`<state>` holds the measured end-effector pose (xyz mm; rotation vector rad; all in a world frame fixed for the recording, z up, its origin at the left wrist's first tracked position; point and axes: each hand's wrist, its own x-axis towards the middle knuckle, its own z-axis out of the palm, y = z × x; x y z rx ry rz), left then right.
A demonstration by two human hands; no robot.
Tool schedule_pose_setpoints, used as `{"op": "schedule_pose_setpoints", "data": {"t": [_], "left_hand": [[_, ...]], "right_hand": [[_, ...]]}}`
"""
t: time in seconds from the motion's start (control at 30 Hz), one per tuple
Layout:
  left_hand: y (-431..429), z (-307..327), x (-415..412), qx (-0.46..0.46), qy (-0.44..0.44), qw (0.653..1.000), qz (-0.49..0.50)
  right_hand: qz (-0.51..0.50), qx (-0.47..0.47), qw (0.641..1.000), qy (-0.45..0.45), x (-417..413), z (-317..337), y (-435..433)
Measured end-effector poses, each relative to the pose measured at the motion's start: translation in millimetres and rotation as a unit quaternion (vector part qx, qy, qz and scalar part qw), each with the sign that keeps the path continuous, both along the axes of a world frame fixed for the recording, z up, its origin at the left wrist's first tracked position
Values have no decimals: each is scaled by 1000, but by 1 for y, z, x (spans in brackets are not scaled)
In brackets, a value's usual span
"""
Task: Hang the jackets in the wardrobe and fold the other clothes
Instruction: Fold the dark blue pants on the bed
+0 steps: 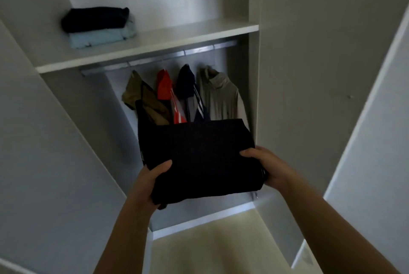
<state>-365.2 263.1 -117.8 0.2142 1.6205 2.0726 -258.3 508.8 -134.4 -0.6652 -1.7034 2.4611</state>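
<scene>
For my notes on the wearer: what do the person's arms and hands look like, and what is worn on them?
The left hand and right hand wear no gloves. Both arms are bare down to the picture's lower edge, and no sleeve shows. I see no watch, bracelet or ring, though the light is dim.

White wardrobe shelf, dark folded garment stacked on pale-blue one

A stack of two folded clothes lies on the left of the wardrobe shelf, and the rail just under it carries four jackets side by side. Nearer, in front of the jackets' lower parts, a folded garment is held between the left hand and the right hand.
</scene>
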Motion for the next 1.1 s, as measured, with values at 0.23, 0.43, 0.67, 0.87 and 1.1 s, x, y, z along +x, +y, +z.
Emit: {"op": "schedule_pose_setpoints", "data": {"t": [0.23,0.43,0.67,0.87,1.1], "left_hand": [[16,100,-108,13,82,991,104],[4,190,-206,18,120,975,187],[-16,266,-358,26,163,969,184],[-4,358,-512,1,192,963,188],[-4,421,-690,-103,235,938,235]], "right_hand": [[106,60,987,100,-168,105,37],[167,85,968,168,-288,204,29],[171,152,954,196,-442,290,7],[123,178,950,224,-583,368,-6],[55,195,936,288,-740,405,-15]]}}
